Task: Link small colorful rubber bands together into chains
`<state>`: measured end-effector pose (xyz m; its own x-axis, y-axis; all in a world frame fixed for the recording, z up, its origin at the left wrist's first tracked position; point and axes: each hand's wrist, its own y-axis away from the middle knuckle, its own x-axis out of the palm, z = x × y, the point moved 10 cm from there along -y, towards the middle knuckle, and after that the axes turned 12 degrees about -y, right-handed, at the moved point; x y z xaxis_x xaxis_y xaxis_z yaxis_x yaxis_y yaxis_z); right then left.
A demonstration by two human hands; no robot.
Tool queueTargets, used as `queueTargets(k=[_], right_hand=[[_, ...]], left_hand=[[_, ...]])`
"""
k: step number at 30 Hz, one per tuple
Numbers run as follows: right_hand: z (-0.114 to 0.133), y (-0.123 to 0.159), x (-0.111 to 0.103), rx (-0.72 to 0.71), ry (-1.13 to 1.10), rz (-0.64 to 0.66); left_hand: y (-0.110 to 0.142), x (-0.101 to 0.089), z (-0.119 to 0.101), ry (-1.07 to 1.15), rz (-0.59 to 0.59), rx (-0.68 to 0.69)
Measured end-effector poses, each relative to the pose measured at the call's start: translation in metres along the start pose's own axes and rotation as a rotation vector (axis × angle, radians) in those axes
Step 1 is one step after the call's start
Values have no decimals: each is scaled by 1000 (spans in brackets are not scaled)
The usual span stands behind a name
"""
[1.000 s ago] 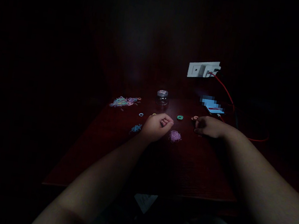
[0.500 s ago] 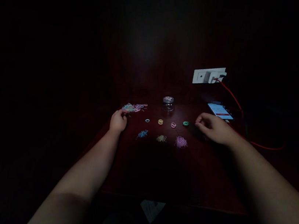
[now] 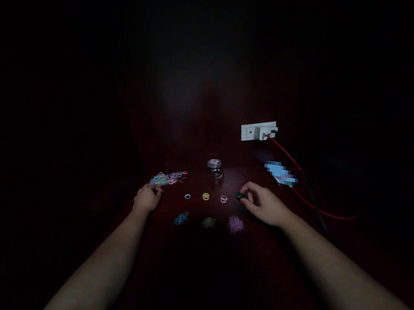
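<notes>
My right hand (image 3: 264, 204) is at the right end of a row of small elastic bands, its thumb and fingertips closed about the green bands (image 3: 240, 195). Leftward in the row lie pink bands (image 3: 224, 199), yellow bands (image 3: 206, 196) and a light blue band (image 3: 188, 196). My left hand (image 3: 147, 198) rests with curled fingers at the near edge of a mixed heap of coloured bands (image 3: 165, 178); whatever its fingertips hold is hidden. Nearer me are loose piles of blue bands (image 3: 181, 218), yellowish bands (image 3: 208, 222) and purple bands (image 3: 236, 225).
A lidded clear jar (image 3: 214, 168) stands behind the row on the dark red table (image 3: 190, 271). At the right lies a lit phone (image 3: 280, 173), with a red cable (image 3: 333, 215) looping from the wall socket (image 3: 249, 132). The surroundings are very dark.
My right hand has come left onto the green bands, which lay apart from it before. My left hand stays by the mixed heap. The whole view has shifted, with things lower and further left.
</notes>
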<state>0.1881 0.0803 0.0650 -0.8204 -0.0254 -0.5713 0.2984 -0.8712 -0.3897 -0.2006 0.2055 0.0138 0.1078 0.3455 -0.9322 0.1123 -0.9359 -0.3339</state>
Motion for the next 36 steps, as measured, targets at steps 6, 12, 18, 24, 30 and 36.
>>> queueTargets(k=[6,12,18,24,30,36], right_hand=[[3,0,6,-34,4,-4],[16,0,10,-74,24,-18],[38,9,15,-192,-126,-2],[41,9,14,-199,-276,-46],[41,7,17,-211,-284,-33],[36,7,14,-198,-307,-42]], left_hand=[[15,-25,-11,60,-108,8],[72,-92,-89,451,-400,247],[125,-109,-207,811,-254,408],[143,-104,-230,821,-297,465],[140,-100,-223,757,-285,527],[140,-103,-229,738,-301,574]])
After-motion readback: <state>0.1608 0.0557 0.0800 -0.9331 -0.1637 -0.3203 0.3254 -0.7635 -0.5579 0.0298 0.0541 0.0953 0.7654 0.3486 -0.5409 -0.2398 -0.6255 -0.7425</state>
